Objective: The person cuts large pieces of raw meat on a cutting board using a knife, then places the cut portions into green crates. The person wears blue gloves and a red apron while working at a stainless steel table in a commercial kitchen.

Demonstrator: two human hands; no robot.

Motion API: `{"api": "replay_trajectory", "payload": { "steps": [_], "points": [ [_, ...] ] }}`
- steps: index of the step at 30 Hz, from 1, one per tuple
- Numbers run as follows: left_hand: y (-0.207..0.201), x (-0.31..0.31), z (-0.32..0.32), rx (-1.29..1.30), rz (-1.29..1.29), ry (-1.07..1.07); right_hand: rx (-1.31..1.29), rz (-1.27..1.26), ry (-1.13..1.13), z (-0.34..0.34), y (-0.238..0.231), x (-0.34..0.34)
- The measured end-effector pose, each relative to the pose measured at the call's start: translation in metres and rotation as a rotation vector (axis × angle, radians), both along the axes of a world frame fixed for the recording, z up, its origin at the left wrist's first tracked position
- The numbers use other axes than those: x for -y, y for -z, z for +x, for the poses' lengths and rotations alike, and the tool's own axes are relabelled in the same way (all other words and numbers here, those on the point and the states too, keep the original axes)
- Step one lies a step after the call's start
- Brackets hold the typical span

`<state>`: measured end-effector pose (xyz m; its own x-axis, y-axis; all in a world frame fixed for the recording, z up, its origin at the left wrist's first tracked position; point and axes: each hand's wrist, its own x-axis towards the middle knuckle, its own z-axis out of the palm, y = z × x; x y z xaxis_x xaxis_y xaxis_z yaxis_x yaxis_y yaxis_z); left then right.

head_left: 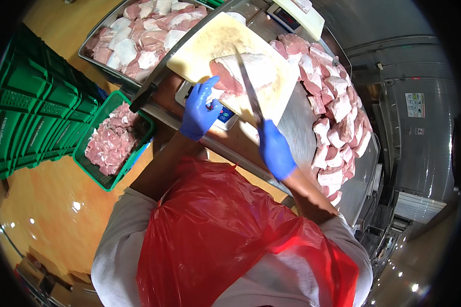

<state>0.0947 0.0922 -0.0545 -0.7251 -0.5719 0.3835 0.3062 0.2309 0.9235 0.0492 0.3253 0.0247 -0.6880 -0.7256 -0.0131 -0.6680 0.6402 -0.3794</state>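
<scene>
A large piece of raw meat (253, 71), pink with a white fat side, lies on a pale cutting board (194, 48). My right hand (276, 151), in a blue glove, is closed round the handle of a knife (248, 84). The long blade points away from me and passes over the meat; whether it touches cannot be made out. At the meat's left end is my left hand (202, 110), also gloved in blue. Its fingers are bent but apart, with the tips at the meat's near-left edge. Below the board, a scale (229, 122) with a blue keypad is partly hidden.
Many meat pieces (338, 107) are heaped on the metal table (292, 130) at right. A metal tub (87, 46) of meat stands far left. Nearer are a green crate (107, 184) of trimmings and stacked green crates (36, 102). Another scale (284, 19) sits at the back.
</scene>
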Motion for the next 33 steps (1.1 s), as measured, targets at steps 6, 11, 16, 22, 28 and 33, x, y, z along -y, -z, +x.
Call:
{"api": "replay_trajectory", "payload": {
  "steps": [6,11,16,22,28,33],
  "points": [
    [0.013,0.010,-0.018,0.085,-0.536,-0.033,-0.102,-0.023,0.095,-0.039,-0.002,0.123],
    [0.014,0.020,-0.021,-0.019,-0.633,-0.049,-0.110,0.193,0.061,-0.012,0.028,0.054],
    [0.008,0.059,-0.022,-0.021,-0.339,-0.053,0.044,0.461,0.048,0.041,-0.035,-0.034],
    [0.038,0.072,-0.003,0.175,0.402,0.333,0.000,0.111,0.144,0.052,-0.037,0.017],
    [0.023,0.045,0.026,0.372,0.507,0.754,-0.127,-0.132,0.229,-0.006,-0.019,0.152],
    [0.046,0.070,0.026,0.247,1.100,0.810,-0.098,0.027,0.189,-0.012,0.019,0.128]
  ]
}}
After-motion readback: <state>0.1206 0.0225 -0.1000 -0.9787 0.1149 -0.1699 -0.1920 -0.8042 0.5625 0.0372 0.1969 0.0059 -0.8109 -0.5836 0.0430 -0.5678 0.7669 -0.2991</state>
